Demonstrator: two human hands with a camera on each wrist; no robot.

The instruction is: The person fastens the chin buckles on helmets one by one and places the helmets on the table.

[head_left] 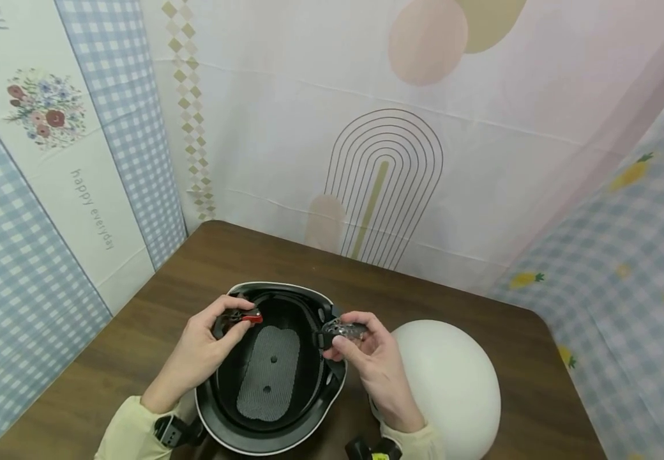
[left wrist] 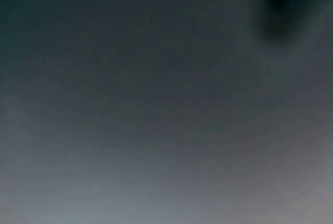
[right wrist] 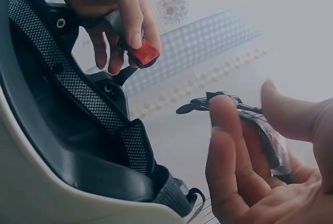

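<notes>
An upturned helmet (head_left: 277,441) with a black padded lining lies on the table, its hollow facing up in the head view. My left hand (head_left: 208,338) pinches a red-and-black chin strap buckle (head_left: 253,316) over the helmet's left side. Across the opening, my right hand (head_left: 379,361) holds the other strap end (head_left: 343,331) between thumb and fingers. Clear plastic covers part of that strap end, seen also in the right wrist view beside the curled fingers. The two strap ends are apart. The left wrist view is only a dark blur.
A smooth white dome-shaped thing (head_left: 452,383) stands on the brown wooden table (head_left: 424,300), right of the helmet and partly behind my right forearm. Patterned cloths hang around the table: a pale one (head_left: 274,128) at the back, blue checked ones at the sides.
</notes>
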